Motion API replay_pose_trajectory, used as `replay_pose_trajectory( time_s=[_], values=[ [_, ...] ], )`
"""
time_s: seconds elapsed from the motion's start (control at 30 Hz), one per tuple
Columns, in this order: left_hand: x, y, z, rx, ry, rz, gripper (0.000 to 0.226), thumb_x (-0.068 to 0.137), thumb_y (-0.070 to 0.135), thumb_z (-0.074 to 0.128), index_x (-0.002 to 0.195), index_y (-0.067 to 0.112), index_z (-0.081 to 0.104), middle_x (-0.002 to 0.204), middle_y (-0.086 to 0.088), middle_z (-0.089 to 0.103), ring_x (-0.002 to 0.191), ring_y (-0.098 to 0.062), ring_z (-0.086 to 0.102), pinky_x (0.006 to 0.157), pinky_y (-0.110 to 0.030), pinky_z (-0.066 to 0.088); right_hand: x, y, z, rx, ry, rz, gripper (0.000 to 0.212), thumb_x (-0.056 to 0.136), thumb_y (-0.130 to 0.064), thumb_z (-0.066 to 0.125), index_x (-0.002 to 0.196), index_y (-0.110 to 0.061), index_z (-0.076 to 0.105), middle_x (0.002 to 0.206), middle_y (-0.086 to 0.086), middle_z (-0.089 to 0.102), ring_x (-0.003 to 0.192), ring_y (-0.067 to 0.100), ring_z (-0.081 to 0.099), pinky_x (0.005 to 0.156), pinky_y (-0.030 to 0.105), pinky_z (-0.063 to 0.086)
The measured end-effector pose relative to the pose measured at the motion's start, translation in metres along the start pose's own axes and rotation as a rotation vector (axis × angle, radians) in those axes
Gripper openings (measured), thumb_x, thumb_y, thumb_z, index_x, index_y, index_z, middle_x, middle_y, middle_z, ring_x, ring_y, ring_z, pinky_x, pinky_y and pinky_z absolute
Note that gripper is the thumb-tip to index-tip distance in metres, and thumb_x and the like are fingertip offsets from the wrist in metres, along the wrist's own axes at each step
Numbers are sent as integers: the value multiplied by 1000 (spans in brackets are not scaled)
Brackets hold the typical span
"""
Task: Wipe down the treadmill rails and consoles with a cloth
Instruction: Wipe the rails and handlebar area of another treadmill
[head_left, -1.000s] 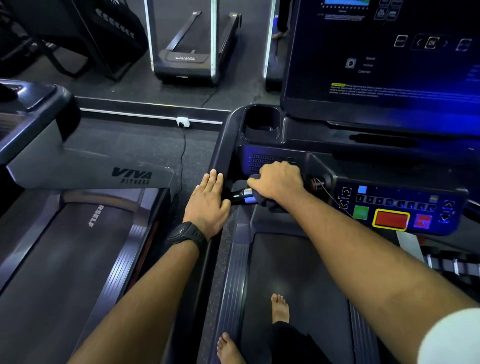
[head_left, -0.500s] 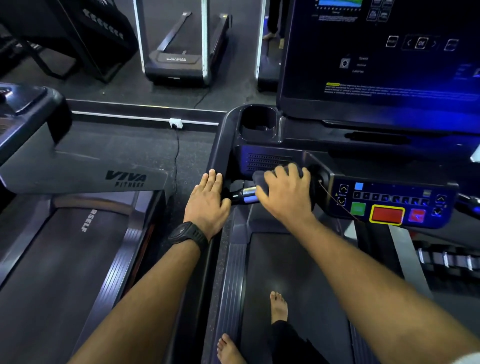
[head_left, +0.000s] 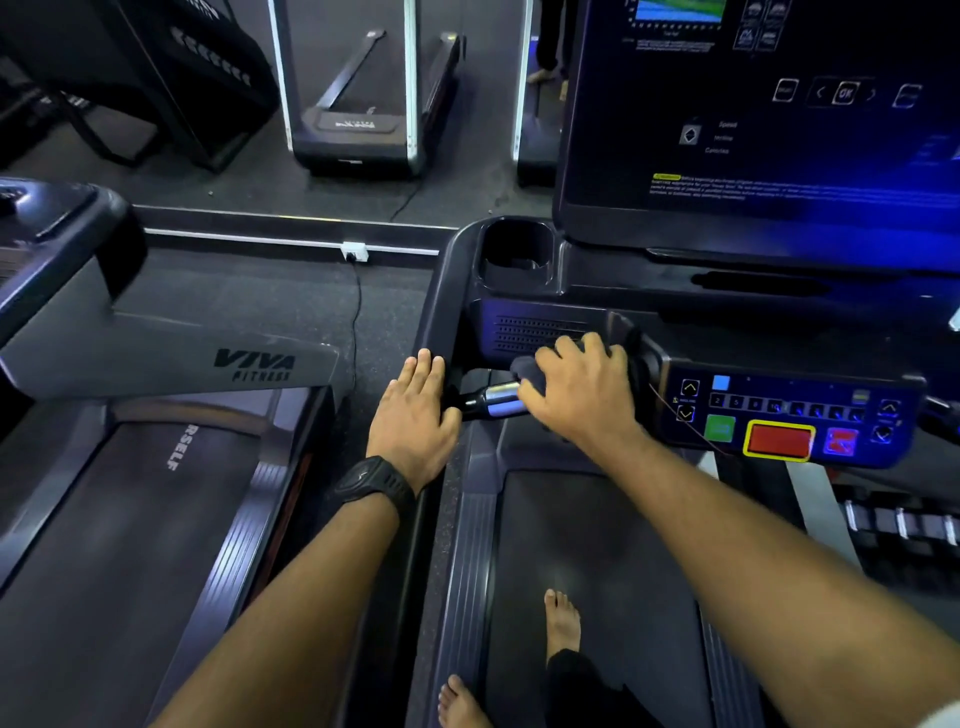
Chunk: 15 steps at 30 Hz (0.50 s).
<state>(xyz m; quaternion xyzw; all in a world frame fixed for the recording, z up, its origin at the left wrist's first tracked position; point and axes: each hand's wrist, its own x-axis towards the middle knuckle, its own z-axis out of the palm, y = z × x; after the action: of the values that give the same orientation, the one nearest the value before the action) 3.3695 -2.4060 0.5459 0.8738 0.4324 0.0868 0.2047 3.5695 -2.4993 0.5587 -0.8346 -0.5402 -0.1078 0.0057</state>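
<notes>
Left of the cloth (head_left: 529, 372) and rail (head_left: 435, 312) stands a neighbouring treadmill (head_left: 156, 358).

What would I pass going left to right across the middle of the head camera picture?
VIVA FITNESS logo, left hand, silver grip, right hand gripping the cloth, green button, red button.

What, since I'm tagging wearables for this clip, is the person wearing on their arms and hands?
No gloves on either. The left hand has a black wristwatch at its wrist. The right hand has a bare wrist. Both forearms are uncovered; a white sleeve edge shows high on the right arm.
</notes>
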Motion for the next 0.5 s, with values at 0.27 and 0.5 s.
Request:
replay_pose_trajectory(
  time_s=[0.27, 0.5],
  values=[
    [-1, 1, -1, -9, 9, -1, 67, 96, 23, 45, 158, 12, 22, 167, -6, 10, 154, -20, 6, 125, -40, 9, -14, -7, -1, -18, -11, 65, 43, 90, -52, 45, 97, -16, 69, 94, 4, 66, 97, 31, 55, 86, 50, 43],
    [-1, 2, -2, 2, -4, 2, 71, 91, 33, 35, 157, 12, 22, 166, -8, 12, 154, -22, 7, 125, -42, 11, 49, -9, -16, 70, -400, 90, 51, 88, -55, 41, 98, -17, 73, 102, 8, 71, 101, 32, 61, 80, 41, 46]
  ],
)
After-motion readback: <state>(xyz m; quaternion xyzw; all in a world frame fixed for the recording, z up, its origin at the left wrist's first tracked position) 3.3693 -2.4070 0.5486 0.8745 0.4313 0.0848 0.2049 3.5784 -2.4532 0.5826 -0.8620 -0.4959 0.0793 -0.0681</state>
